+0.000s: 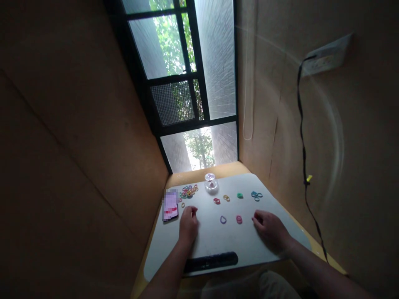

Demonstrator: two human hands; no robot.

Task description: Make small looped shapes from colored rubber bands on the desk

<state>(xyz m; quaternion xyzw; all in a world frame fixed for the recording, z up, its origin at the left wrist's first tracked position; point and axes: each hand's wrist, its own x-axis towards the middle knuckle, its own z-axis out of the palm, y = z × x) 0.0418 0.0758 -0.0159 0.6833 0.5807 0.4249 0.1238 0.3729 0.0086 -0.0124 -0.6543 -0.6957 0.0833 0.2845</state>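
Observation:
My left hand (188, 224) rests on the white lap board (218, 241), fingers curled, just below a heap of small coloured rubber bands (188, 191). My right hand (269, 227) lies palm down on the board's right side, fingers loosely bent, holding nothing. Sorted little groups of bands lie between and beyond the hands: purple (223, 219), pink (239, 219), red (216, 201), orange (226, 198), green (240, 195) and blue (256, 194). I cannot tell whether the left fingers pinch a band.
A phone (170, 206) lies at the board's left edge. A small clear round container (211, 183) stands at the far middle. A black wrist rest (210, 262) runs along the near edge. Brown walls close in on both sides; a black cable (303, 141) hangs right.

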